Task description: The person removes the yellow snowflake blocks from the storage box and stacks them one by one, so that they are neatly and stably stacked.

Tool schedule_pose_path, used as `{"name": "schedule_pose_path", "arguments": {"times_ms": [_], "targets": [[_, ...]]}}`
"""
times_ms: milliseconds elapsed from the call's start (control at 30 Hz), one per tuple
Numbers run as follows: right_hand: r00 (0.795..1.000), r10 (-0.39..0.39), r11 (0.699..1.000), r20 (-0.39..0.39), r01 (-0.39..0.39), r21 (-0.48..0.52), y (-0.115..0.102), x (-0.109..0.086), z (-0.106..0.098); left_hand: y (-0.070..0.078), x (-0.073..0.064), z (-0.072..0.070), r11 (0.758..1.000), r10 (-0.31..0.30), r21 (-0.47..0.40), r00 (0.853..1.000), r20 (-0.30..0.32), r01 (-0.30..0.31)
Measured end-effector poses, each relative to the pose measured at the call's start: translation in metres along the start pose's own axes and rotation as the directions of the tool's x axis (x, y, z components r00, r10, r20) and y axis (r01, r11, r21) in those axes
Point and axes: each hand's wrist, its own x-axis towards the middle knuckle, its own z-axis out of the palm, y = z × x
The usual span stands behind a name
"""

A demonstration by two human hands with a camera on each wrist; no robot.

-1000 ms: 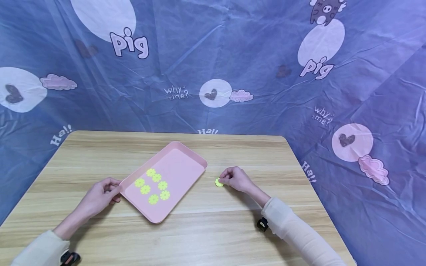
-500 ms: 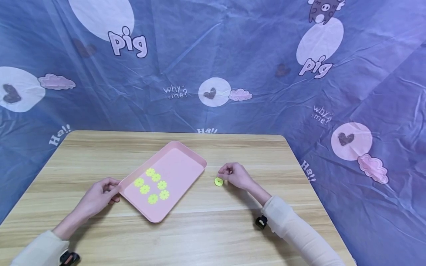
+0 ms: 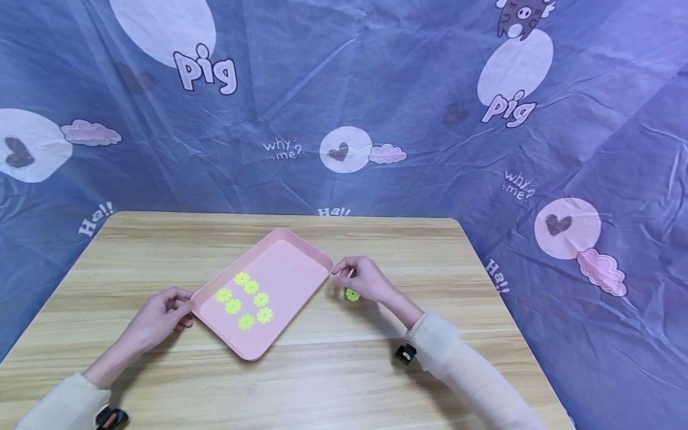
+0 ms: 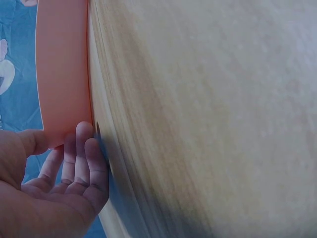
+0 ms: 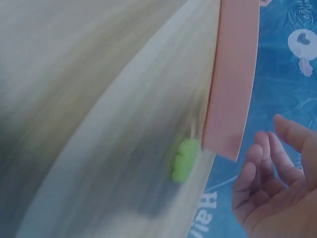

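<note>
A pink rectangular tray (image 3: 290, 272) lies at an angle on the table, with several yellow-green scalloped discs (image 3: 246, 322) on its floor. My left hand (image 3: 158, 319) pinches the tray's left corner; in the left wrist view the thumb is on one side of the tray wall (image 4: 63, 69) and the fingers on the other. Close to the tray's right corner is my right hand (image 3: 365, 279), its fingers loosely bent. The right wrist view shows a gap between thumb and fingers with nothing held. One more yellow-green disc (image 3: 352, 294) lies on the table just under the right hand.
The light wooden table (image 3: 322, 388) ends at a blue printed cloth (image 3: 301, 107) hung behind and to the right. A black wrist device (image 3: 407, 353) sits below the right sleeve, another (image 3: 111, 418) below the left.
My right hand has let go of the disc on the table and moved left, up to the tray's right corner. The left hand keeps its hold on the tray.
</note>
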Motion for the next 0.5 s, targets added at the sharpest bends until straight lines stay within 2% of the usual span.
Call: {"name": "schedule_pose_path", "arguments": {"times_ms": [233,500], "targets": [[0.995,-0.09,0.995,0.036,0.092,-0.036,-0.016,0.011,0.017,-0.001,0.0,-0.001,1.0,0.002,0.012,1.0,0.0,-0.002],[0.98,-0.19,0.977,0.058,0.194,-0.087,-0.033,0.022,0.038,0.001,-0.001,-0.002,1.0,0.01,0.002,1.0,-0.001,-0.01]]}}
